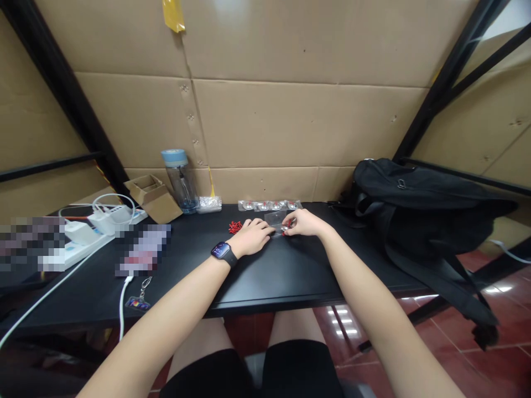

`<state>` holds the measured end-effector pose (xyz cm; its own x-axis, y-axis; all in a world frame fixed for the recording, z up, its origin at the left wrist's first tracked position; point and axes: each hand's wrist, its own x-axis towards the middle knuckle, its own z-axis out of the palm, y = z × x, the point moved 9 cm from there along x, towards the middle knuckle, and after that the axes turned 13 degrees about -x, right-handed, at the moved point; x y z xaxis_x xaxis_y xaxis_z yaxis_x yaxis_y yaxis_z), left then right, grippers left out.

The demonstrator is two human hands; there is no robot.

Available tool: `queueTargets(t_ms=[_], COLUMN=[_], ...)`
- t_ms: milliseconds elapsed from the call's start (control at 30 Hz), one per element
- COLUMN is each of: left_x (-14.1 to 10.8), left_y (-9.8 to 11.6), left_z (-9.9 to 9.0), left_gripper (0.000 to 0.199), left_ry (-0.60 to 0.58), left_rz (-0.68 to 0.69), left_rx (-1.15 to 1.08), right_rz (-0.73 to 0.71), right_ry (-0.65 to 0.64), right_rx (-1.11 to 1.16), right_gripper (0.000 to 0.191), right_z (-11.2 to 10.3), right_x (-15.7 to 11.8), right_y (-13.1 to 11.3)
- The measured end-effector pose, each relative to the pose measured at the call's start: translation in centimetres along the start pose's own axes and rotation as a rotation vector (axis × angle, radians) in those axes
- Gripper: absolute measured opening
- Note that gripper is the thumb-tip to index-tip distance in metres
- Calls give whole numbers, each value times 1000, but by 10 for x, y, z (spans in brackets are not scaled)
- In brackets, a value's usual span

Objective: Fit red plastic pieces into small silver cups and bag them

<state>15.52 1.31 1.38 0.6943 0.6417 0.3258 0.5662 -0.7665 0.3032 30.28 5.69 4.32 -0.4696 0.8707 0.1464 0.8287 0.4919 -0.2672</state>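
Note:
A small clear plastic bag [274, 218] lies on the black table between my hands. My left hand [252, 236], with a black smartwatch [224, 253] on its wrist, has its fingertips closed on the bag's left edge. At the bag's right side, my right hand [302, 223] pinches a small red-and-silver piece [285, 227], partly hidden by the fingers. A little pile of red pieces [235, 227] sits just left of my left hand. Behind the bag runs a row of clear packets [269, 205] with round silver and red contents.
At the left are a blue-lidded bottle [180, 179], an open cardboard box [155, 199], a foil-like packet [210, 204], a power strip [91, 235], a blurred phone [145, 250] on a cable and a keychain [138, 302]. A black bag [415, 204] fills the right side.

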Motion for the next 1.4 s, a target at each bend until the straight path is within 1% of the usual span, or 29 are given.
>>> queueTargets(t_ms=[200,300,367,467,567,667,800,900,1000,1100,1167,1233,1333,1400], left_x=[0,-2,-3,-5,-5,-4,-4,-5,-6,-6,-6,-7,-7,-8], left_y=[8,1,-7,-19,-25,-27,-26,-25,-25,-25,-26,-27,-27,-24], left_z=[-12,-13,-12,-6,4,10,4,-1,-3,-5,-6,-6,-7,-8], left_gripper=[25,24,25,29,36,40,38,37,37,37,37,37,36,36], left_ry=[88,122,123,67,-58,-145,-177,-197,-219,-204,-199,-201,-213,-242], left_rz=[5,-26,-61,-106,-116,-124,-131,-160,-181,-161,-143,-140,-144,-130], left_rx=[41,51,38,6,-82,-149,-204,-201,-186,-213,-229,-236,-238,-231], right_rz=[-5,-9,-14,-8,14,2,-29,-43,-44,-40,-60,-67,-19,24], right_ry=[-20,-17,-23,-16,4,2,41,55,29,14,51,136,259,299], right_rx=[4,0,-8,2,17,12,-23,-25,45,120,97,14,-114,-162], right_gripper=[32,31,28,30,33,30,24,20,19,17,19,25,31,31], right_z=[4,5,5,6,7,11,9,8,11,15,16,13,11,13], right_x=[-1,-1,-1,-1,0,3,7,8,8,9,11,13,15,15], right_y=[1,-2,-4,-5,-2,-1,-5,-8,-9,-8,-9,-10,-7,-7])
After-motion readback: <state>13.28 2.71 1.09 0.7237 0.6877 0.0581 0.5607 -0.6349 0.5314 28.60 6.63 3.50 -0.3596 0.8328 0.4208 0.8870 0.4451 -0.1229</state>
